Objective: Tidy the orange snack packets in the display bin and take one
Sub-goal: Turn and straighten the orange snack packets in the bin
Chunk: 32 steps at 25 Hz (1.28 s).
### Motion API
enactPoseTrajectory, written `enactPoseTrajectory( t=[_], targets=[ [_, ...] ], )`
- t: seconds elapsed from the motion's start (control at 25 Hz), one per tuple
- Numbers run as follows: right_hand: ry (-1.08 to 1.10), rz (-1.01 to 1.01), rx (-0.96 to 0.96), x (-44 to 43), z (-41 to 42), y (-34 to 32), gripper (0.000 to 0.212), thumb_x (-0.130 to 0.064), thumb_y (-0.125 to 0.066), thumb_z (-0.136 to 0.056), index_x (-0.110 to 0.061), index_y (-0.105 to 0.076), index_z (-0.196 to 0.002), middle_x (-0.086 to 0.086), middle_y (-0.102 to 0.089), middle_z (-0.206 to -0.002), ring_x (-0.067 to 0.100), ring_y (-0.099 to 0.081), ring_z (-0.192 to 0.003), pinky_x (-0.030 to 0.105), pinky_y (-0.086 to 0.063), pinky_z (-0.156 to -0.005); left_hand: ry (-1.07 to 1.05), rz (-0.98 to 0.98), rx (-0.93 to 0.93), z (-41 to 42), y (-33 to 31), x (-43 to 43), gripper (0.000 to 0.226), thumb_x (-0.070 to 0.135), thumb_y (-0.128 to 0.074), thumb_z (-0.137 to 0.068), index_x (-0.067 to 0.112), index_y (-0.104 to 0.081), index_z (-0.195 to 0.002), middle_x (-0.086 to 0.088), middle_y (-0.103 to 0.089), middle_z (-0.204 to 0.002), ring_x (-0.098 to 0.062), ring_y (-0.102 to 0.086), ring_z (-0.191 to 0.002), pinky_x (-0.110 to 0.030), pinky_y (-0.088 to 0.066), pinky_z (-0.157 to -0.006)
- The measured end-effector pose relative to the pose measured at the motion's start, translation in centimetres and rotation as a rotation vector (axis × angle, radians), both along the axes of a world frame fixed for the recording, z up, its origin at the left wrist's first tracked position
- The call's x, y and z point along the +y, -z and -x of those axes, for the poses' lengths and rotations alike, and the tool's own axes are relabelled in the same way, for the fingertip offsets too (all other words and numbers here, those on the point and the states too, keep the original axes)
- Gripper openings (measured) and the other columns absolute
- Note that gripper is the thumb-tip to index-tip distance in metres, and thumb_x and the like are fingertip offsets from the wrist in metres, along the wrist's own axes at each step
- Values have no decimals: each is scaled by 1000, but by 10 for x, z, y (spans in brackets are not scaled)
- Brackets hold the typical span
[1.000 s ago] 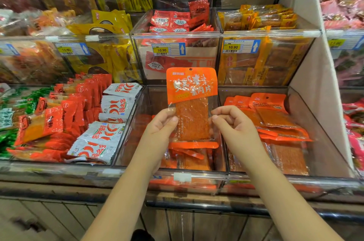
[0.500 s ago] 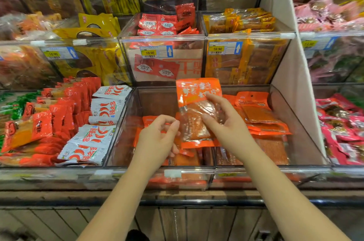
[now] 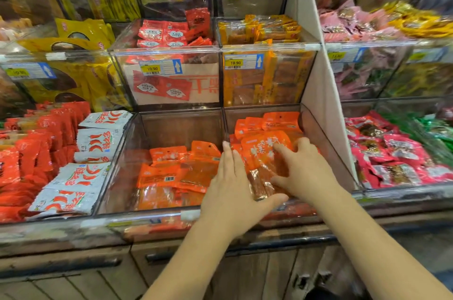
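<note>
Scene: A shop display of clear plastic bins in stepped tiers, seen from above. Two bare forearms reach in from the lower edge.
Readable writing: Two yellow price tags (image 3: 152, 68) on the tier behind read "10.90", each beside a white up-arrow on blue. The orange packet carries large white Chinese characters, too blurred to read.
Orange packet (image 3: 263, 152): Lies printed face up in the right compartment of the front display bin (image 3: 152, 218), just right of the centre divider, on top of a stack of orange packets (image 3: 274, 122).
Direction: Its long axis runs front to back. The orange header with the writing is at the far end. A clear window showing a brown strip is at the near end.
Left hand (image 3: 232, 192): The grip is flat and wide open. Straight fingers lie along the packet's left edge and the thumb stretches across under its near end.
Right hand (image 3: 308, 172): The grip is spread wide, with fingers and thumb pressing down on the packet's face and nothing clasped.
Left compartment: Loose orange packets (image 3: 181, 172) lie flat, one showing a barcode.
Neighbours: White packets (image 3: 98, 140) printed with red chillies and red packets (image 3: 36, 152) fill the bin to the left. Pink packets (image 3: 397, 152) fill the one to the right.
In the way: A white panel (image 3: 318, 74) rises just right of the bin, close to the right hand.
Bench (image 3: 73, 282): Dark wood with cupboard fronts, carrying the bins.
</note>
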State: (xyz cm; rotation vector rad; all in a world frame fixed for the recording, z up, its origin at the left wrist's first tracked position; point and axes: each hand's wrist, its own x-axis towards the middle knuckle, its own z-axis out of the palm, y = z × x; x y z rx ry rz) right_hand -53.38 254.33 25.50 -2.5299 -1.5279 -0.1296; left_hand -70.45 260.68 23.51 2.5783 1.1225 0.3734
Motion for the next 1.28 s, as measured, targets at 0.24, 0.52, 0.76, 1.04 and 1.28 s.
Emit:
enactPoseTrajectory(
  t=[0.24,0.52,0.76,1.04,1.28],
  targets=[
    [-115,74,-34,12,4,0,85,-47,-75,-85,-21,-34,-154,5,-20,-168,25,-20,-153,41,-30,-121,-10,15,7,-1,0,-2,135,97,-42,-69,17,17,-160,3,41,-160,-18,11,-156,-44,-25,-122],
    [-104,77,5,9,5,-1,86,-52,-73,-86,-23,-31,-155,1,-22,-167,21,-24,-153,40,-33,-119,97,0,29,11,-7,-5,94,86,-41,-84,29,-25,-157,4,31,-165,-23,-3,-157,-45,-34,-116],
    [-139,-88,-55,32,27,-10,38,-19,-54,-95,-13,-59,-131,12,-50,-145,35,-48,-133,45,-46,-104,289,280,-235,74,-32,67,29,32,-50,-105,32,-65,-130,12,-62,-139,2,-58,-122,-26,-50,-101],
    [-134,-114,72,103,114,5,64,-40,-35,-105,-10,-21,-160,21,4,-169,36,-15,-153,43,-22,-122,-89,226,398,47,-32,156,57,55,-61,-95,8,-64,-127,-13,-65,-134,-34,-62,-119,-33,-47,-95],
    [-153,-98,-25,106,110,7,62,-40,-37,-104,-12,-26,-159,22,8,-168,37,-14,-154,43,-24,-123,-180,277,344,24,-3,176,63,55,-72,-86,10,-64,-129,-12,-65,-132,-30,-62,-119,-31,-47,-91]
  ],
)
